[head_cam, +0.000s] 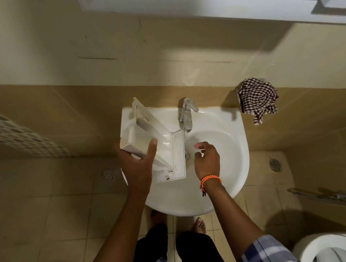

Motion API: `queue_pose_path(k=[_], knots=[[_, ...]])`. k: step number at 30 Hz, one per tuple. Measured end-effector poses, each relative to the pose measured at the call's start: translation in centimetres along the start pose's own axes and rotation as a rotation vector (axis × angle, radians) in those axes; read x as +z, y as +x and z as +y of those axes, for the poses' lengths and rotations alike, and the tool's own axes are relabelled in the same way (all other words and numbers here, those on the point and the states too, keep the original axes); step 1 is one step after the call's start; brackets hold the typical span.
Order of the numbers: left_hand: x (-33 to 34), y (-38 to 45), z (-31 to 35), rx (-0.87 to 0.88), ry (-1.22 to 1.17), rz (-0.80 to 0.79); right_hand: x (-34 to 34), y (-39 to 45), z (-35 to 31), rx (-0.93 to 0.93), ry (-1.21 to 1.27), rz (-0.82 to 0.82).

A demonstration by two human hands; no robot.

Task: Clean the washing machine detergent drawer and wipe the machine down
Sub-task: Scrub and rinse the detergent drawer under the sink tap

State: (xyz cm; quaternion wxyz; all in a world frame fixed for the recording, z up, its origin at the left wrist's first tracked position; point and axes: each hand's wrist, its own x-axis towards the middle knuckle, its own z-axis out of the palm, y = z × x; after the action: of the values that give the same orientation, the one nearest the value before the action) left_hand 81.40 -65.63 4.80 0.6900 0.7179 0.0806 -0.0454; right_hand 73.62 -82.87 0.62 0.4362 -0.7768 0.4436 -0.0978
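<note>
Left hand is clamped round the detergent drawer, holding it over the left side of the sink, long axis running away toward the wall. Right hand is empty, fingers loosely curled under the tap, just right of the drawer. Checked cloth hangs on the wall, well off right.

The drawer is white, as is the sink. The tap is shiny silver. A cloth on the wall is checked dark brown and white. The bracelet is orange. The sleeves are blue-and-white plaid. The wall tiles are tan.
</note>
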Motion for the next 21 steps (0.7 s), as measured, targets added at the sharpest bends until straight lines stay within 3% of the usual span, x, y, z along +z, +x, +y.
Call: queue_pose_path(k=[2,6,9,13,17,21], knots=[[-0.5,0.2,0.2,-0.039,-0.085,0.027,0.1,0.1,0.9,0.11,0.022,-0.065],[-1.0,0.4,0.1,-0.203,-0.28,0.062,-0.4,0.6,0.2,0.402,0.456,-0.277],[-1.0,-0.1,-0.8,-0.336,-0.352,0.056,-1.0,1.3,-0.3,0.444,0.608,-0.371],[-0.3,-1.3,-2.8,-0.427,-0.404,0.014,-0.6,3.2,-0.2,0.34,0.394,-0.257],[0.3,-1.0,-4.2,-0.53,-0.532,-0.005,-0.5,4.8,0.0,0.278,0.355,-0.227],[0.7,0.0,-5.2,-0.654,-0.573,-0.095,-0.8,5.7,-0.6,0.167,0.173,-0.048]])
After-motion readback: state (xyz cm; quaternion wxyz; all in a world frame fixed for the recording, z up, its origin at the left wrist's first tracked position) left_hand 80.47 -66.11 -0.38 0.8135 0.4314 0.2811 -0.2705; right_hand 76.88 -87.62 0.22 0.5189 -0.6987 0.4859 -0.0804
